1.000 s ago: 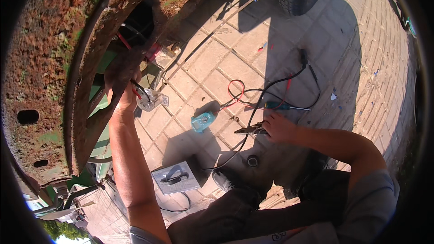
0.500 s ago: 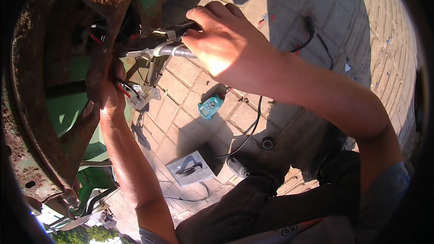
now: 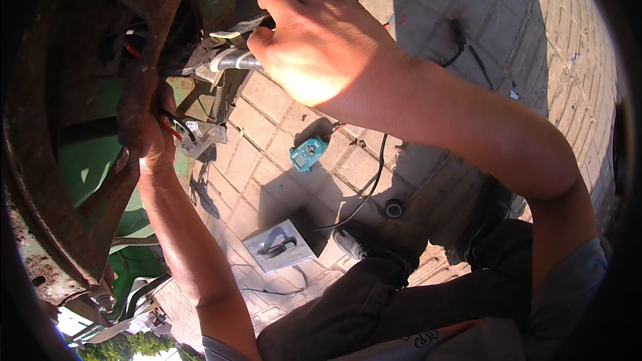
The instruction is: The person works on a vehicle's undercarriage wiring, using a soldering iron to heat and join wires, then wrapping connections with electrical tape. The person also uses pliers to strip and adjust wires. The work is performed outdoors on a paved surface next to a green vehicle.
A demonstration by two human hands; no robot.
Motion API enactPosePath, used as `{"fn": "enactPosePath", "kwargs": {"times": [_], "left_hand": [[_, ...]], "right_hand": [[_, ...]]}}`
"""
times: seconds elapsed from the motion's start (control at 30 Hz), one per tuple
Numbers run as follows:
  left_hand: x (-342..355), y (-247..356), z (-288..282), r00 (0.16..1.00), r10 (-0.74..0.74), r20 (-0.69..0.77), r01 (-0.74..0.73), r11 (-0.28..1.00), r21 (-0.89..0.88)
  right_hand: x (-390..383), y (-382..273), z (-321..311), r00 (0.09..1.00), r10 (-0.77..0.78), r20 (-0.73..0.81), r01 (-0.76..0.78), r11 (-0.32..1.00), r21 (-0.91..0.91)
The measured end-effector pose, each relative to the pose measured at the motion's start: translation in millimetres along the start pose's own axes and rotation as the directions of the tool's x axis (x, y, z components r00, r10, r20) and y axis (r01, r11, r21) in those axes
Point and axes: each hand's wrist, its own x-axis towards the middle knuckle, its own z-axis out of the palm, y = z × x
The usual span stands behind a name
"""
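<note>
- Outdoors, on a paved yard or roadside; which one cannot be told.
- Block paving (image 3: 578, 60) spreads out toward two o'clock.
- Direct sun throws hard-edged shadows across it.
- Leafy greenery (image 3: 127, 347) shows between seven and eight o'clock.
- A rusty green machine frame (image 3: 142, 77) looms at ten o'clock.

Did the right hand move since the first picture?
Yes: the right hand went up and left, from right of the teal meter to above it in view.

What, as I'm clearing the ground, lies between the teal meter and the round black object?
A black cable on the paving; the head view shows it.
</note>
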Motion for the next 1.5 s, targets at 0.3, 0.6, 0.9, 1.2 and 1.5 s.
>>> {"fn": "enactPosePath", "kwargs": {"times": [0.3,0.6,0.9,1.2,1.5], "left_hand": [[-0.1,3.2,5.1,0.997,0.064,-0.049,-0.053,0.979,0.196],[0.7,-8.2,9.9,0.998,0.050,-0.029,-0.053,0.993,-0.102],[4.4,-8.0,7.8,0.972,0.235,-0.019,-0.230,0.962,0.144],[-2.1,-1.0,1.4,0.997,0.056,-0.049,-0.055,0.998,0.022],[1.5,7.8,10.0,0.997,-0.064,-0.051,0.062,0.997,-0.041]], "right_hand": [[4.4,2.7,-15.0,0.997,-0.075,-0.008,0.075,0.996,-0.038],[12.2,11.7,-14.8,0.965,-0.090,0.245,-0.013,0.921,0.390],[20.9,3.6,-36.8,0.588,-0.053,0.807,-0.705,0.456,0.543],[-6.8,-2.5,-8.7,0.909,0.107,0.402,-0.297,0.844,0.446],[-15.7,9.1,-2.5,0.995,0.020,-0.099,0.006,0.968,0.250]]}}
